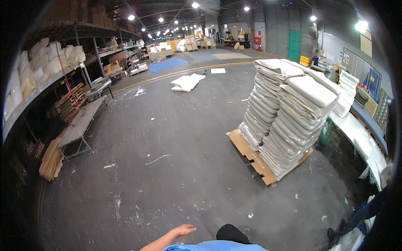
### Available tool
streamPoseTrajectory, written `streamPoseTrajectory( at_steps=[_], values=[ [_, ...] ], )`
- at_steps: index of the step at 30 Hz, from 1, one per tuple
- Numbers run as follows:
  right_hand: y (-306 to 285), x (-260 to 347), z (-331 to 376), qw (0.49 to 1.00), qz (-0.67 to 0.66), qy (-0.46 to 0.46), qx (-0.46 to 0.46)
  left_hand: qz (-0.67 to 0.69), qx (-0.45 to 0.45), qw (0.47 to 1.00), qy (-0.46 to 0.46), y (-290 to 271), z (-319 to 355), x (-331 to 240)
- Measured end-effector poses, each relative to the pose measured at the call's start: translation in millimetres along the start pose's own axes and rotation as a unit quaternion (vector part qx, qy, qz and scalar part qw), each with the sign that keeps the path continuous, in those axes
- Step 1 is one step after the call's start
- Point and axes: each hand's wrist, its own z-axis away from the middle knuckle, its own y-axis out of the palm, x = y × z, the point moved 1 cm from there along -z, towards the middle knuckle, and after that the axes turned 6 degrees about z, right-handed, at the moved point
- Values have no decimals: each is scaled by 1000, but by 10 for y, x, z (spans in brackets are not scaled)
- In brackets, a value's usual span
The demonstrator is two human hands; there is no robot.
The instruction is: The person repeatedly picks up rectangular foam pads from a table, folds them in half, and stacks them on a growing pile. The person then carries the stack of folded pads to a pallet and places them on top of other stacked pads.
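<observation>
My left hand (184,229) shows at the lower edge, in front of my blue shirt (217,246). It holds nothing, its fingers stretched out toward the right over the dark grey floor (167,184). My right hand does not show. Nearest ahead on the right, a tall stack of white padded sheets (293,117), partly wrapped in clear film, stands on a cardboard-topped base (255,161). Neither of the stack's columns is touched by my hand.
On the left stand a long low table (83,121), wooden pallets (69,102) and shelving with wrapped white bundles (46,62). White sheets (187,82) lie on the floor ahead. A worktable (356,129) curves along the right; a co-worker's dark trouser leg (356,219) is at the right edge.
</observation>
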Motion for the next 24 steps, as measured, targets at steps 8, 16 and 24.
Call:
streamPoseTrajectory(
  at_steps=[8,16,24],
  values=[
    [-539,2556,-649,998,-1,55,-3,34,-43,998,-5,-2128,-2039,-1649],
    [-2598,6872,-2292,931,-138,-285,-183,101,126,984,81,-3666,-3563,-2768],
    [-3575,9868,-3202,872,-278,-298,-270,-69,175,981,56,-5873,-5338,-4074]
  ],
)
